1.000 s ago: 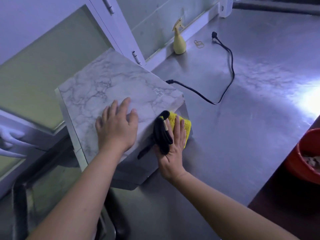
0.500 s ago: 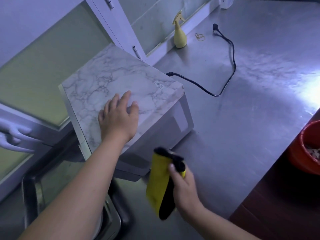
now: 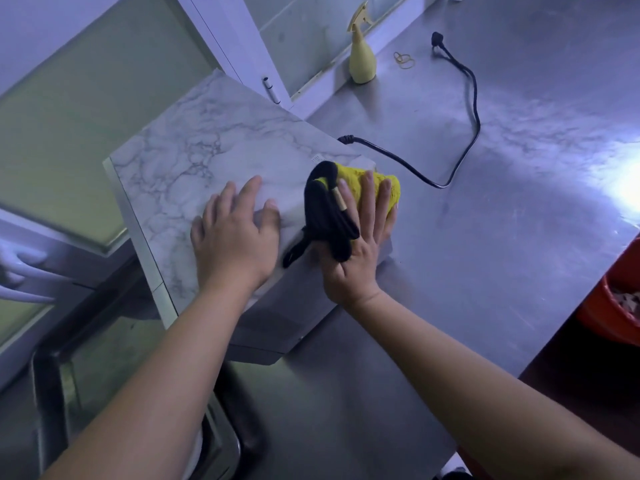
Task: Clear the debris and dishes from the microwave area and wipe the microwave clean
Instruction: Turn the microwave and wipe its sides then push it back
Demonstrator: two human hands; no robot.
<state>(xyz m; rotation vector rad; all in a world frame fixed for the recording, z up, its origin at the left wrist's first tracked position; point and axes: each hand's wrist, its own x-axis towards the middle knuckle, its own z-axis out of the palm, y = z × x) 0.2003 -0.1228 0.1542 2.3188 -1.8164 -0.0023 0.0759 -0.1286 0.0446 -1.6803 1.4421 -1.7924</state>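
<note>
The microwave (image 3: 194, 161) has a marble-patterned top and stands on the steel counter (image 3: 485, 237). My left hand (image 3: 235, 233) lies flat on its top near the right edge, fingers straight. My right hand (image 3: 356, 244) presses a yellow and black cloth (image 3: 367, 188) against the microwave's right side, near the top back corner, with straight fingers over the cloth. A black fold of the cloth hangs across the hand's thumb side.
The microwave's black power cord (image 3: 464, 116) lies unplugged across the counter. A yellow spray bottle (image 3: 362, 60) and rubber bands (image 3: 404, 60) sit by the back wall. A red bucket (image 3: 616, 306) is at the right edge. A sink (image 3: 138, 393) lies at the lower left.
Half a second ago my right hand held the cloth in the air below the microwave. It has since risen and now presses the cloth on the microwave's side. My left hand stayed put.
</note>
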